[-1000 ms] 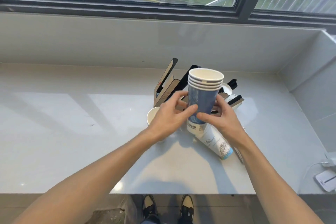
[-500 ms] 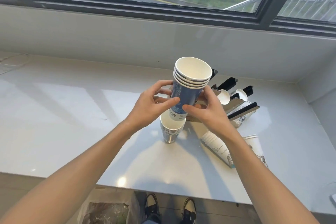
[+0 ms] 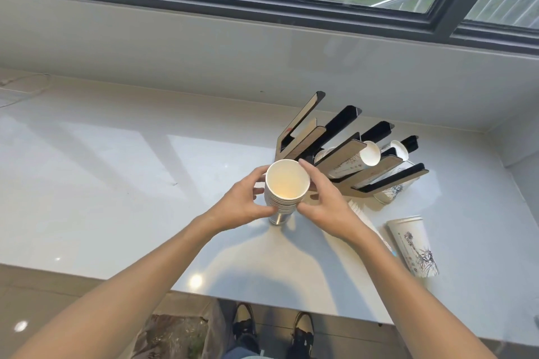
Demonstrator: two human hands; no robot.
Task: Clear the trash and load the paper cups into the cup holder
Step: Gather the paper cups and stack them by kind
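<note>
A tall stack of nested paper cups [image 3: 287, 188] stands upright on the white counter [image 3: 116, 183], just in front of the slanted black-and-wood cup holder [image 3: 347, 151]. My left hand [image 3: 243, 202] grips the stack's left side and my right hand [image 3: 323, 201] grips its right side. Two of the holder's slots hold white cups [image 3: 369, 153] lying mouth outward. A sleeve of white cups [image 3: 366, 220] lies on the counter, partly hidden behind my right wrist.
A tall printed cup [image 3: 414, 245] lies on its side near the counter's front right. Another printed cup [image 3: 390, 192] sits under the holder's right end. A clear bag [image 3: 172, 335] sits on the floor below the counter edge, left of my shoes.
The blue cups I held raised in both hands have come down into the stack on the counter. Both hands dropped with them and now hold the joined stack.
</note>
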